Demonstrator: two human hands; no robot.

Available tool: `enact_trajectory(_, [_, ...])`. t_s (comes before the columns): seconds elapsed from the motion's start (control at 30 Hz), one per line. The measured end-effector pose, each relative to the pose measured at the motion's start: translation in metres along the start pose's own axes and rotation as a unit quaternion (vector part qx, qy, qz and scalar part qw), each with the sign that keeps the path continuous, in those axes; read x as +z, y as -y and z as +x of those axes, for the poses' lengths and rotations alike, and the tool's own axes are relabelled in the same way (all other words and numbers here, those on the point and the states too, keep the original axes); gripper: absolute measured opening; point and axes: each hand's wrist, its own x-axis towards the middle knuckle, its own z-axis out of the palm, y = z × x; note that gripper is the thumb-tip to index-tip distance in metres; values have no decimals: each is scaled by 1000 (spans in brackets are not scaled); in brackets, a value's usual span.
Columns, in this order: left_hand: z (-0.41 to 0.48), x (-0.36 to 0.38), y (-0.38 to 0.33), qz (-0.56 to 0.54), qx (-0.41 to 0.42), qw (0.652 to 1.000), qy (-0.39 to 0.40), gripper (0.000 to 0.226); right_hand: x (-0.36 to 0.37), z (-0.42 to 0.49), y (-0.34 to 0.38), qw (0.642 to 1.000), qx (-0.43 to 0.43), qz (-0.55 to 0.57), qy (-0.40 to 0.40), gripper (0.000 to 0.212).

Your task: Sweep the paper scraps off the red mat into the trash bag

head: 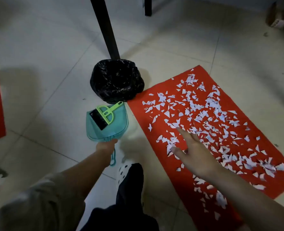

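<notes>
Barely started: scraps strewn across mat, bag waiting. Left grip round dustpan handle; right grip splayed, empty.

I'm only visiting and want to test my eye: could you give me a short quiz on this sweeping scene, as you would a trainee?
1. True or false: the green brush lies in the teal dustpan.
2. What does the left hand hold? A) the brush B) the dustpan's handle C) nothing
3. Fill in: the paper scraps lie scattered on the red ___.
Key: 1 true; 2 B; 3 mat.
</notes>
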Motion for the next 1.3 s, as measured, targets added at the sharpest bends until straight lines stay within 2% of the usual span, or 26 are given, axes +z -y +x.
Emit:
enact_trajectory(0.2, [17,6,1,-83,-32,994,66,13,14,6,-13,1000,4,1,17,72])
enact_trajectory(0.4, [13,-3,19,-63,-19,997,29,14,13,-5,-14,1000,-28,8,11,69])
enact_trajectory(0.5, [-5,-14,41,-40,33,998,21,13,8,-16,-7,999,-42,6,-3,68])
enact_trajectory(0.67, [-43,-39,65,80,171,982,23,11,-16,-33,11,997,-71,-32,-9,67])
enact_trajectory(0.8, [-76,-49,44,209,293,931,52,12,-41,-44,25,994,-84,-35,-55,61])
enact_trajectory(0.97, [-123,-32,5,338,415,840,89,11,-68,-65,18,985,-74,-80,-132,54])
enact_trajectory(1.1, [-156,-9,-9,379,460,791,139,20,-81,-82,-7,965,-19,-195,-173,54])
enact_trajectory(1.2, [-180,15,-13,394,502,749,176,10,-87,-93,-29,948,41,-263,-174,59])
enact_trajectory(1.3, [-196,38,-16,420,524,716,191,12,-90,-97,-49,934,79,-297,-179,56])
